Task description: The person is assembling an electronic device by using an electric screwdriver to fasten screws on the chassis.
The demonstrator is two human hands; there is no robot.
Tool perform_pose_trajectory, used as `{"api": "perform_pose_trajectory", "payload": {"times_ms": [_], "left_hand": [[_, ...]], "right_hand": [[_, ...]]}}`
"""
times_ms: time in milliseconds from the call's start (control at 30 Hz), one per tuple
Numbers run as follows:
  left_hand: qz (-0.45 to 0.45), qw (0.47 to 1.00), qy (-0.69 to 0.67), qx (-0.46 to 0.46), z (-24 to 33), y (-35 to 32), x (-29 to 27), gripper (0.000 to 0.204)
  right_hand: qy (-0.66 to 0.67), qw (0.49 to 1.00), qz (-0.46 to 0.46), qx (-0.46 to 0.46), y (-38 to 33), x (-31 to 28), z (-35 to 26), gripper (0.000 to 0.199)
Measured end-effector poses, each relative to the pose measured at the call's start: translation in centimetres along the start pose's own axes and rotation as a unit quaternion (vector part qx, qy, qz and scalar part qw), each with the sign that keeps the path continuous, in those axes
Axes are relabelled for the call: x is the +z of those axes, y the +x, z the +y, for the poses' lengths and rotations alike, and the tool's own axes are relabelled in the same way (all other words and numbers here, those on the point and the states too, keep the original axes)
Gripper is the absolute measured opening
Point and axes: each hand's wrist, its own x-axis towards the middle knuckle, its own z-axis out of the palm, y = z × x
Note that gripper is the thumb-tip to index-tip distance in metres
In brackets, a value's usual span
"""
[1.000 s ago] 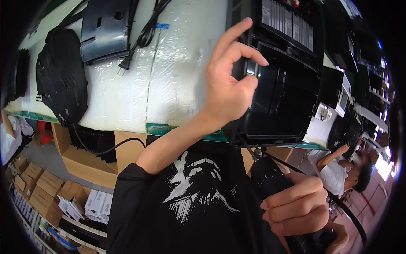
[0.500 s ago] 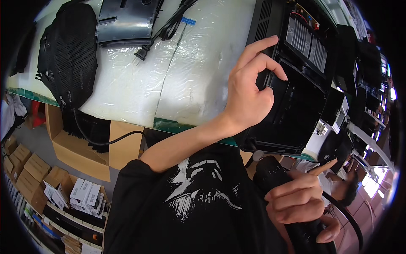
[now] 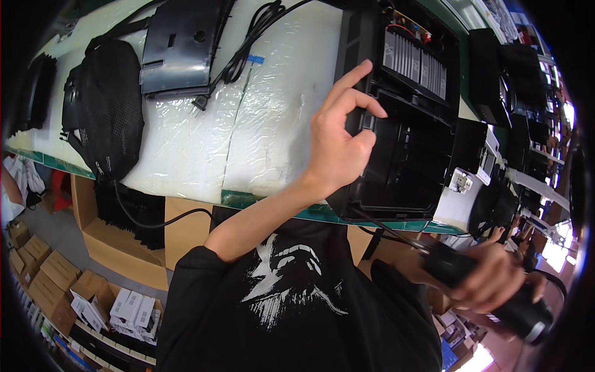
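A large open black plastic casing (image 3: 387, 186) lies on the right part of the bench, with a silver finned metal block (image 3: 415, 65) and some wiring in its far section. My left hand (image 3: 338, 139) grips its left wall, fingers curled over the rim and thumb hooked beside them. At the lower right, my right hand (image 3: 493, 282), somewhat blurred, is wrapped round a black electric screwdriver (image 3: 449, 266). The tool lies tilted, its long thin shaft reaching left to the casing's near left corner. Whether the tip touches a screw there cannot be made out.
Clear plastic film covers the padded bench top (image 3: 186, 149). On it lie a black mesh bag (image 3: 111, 105), a dark plastic panel (image 3: 180, 53) and a coiled power cord (image 3: 254, 40). An open cardboard box (image 3: 124, 248) stands below the bench edge, left of my body.
My right hand has swung the screwdriver to the right, and its shaft now points at the casing's near corner. My left hand keeps its hold on the wall while the view shifts.
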Motion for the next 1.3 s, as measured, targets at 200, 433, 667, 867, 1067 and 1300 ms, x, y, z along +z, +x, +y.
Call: {"api": "perform_pose_trajectory", "payload": {"times_ms": [200, 433, 667, 867, 1067, 1300], "left_hand": [[-0.016, 1.000, 0.012, 0.017, -0.4, 0.1, 0.2, 0.025], [-0.033, 0.999, 0.028, 0.018, -0.2, 0.4, -0.1, 0.021], [-0.048, 0.997, 0.054, -0.020, 0.7, 0.7, 0.1, 0.020], [-0.104, 0.989, 0.007, -0.107, 3.8, 0.0, -1.6, 0.027], [-0.026, 0.837, 0.543, 0.066, -1.4, 7.5, -5.1, 0.054], [-0.105, 0.855, 0.504, -0.066, -2.6, 8.3, -5.6, 0.056]], "right_hand": [[0.052, 0.962, 0.265, 0.043, 0.1, -8.4, -11.3, 0.041], [-0.168, 0.841, 0.478, 0.190, -6.9, -21.9, -13.4, 0.042], [-0.277, 0.622, 0.690, 0.246, -20.2, -35.6, -6.4, 0.017], [-0.818, 0.235, 0.372, 0.372, -21.5, -30.8, -0.1, 0.054], [-0.715, 0.433, 0.419, 0.353, -23.4, -28.5, -2.0, 0.044], [-0.620, 0.685, 0.340, 0.174, -20.0, -13.2, 3.4, 0.047]]}}
